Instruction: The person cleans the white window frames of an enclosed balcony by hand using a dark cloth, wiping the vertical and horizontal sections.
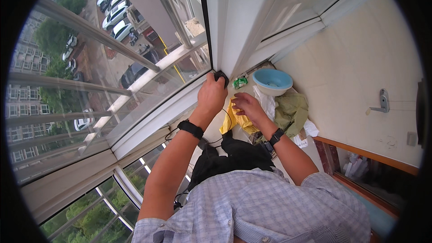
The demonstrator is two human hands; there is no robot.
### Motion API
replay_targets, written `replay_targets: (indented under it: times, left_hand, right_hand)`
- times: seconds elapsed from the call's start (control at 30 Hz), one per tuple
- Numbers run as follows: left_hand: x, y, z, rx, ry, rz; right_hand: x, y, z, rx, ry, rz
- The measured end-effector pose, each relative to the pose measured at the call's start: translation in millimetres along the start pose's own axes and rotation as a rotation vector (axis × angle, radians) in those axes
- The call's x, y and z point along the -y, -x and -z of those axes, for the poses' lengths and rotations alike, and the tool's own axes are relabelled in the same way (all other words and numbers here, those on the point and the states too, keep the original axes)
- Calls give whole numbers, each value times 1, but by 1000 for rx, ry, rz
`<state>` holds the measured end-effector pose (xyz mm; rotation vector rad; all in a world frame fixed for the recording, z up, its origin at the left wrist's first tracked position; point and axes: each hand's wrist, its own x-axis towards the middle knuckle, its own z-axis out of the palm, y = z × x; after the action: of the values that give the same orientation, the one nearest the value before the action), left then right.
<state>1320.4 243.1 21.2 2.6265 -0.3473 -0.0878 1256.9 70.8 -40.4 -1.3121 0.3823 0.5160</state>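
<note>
My left hand [212, 95] grips a small dark, bunched item [221, 78], perhaps a cloth or sponge; most of it is hidden by my fingers. It is pressed at the lower corner of the white window frame [233, 23], beside the glass pane [158, 84]. My right hand [249, 107] hovers to the right with its fingers apart and bent, holding nothing. Below it in the view lie a yellow cloth or bag [226, 121] and white material [265, 100].
A blue-and-white plastic basin [272, 80] stands by a green can [240, 83]. Olive-green fabric [292, 111] is heaped nearby. A dark cable [216, 141] crosses near my feet. Metal bars [135, 57] run outside the window, above parked cars. A crank handle [383, 103] projects from the right wall.
</note>
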Motion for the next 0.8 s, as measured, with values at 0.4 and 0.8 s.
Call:
replay_targets:
  times: [0.4,0.8]
  left_hand:
    - [15,60,21,79,154,64]
    - [9,3,11,-19,39,-69]
  right_hand:
    - [10,16,-65,161,-605,-137]
    - [23,-18,-54,34,-443,18]
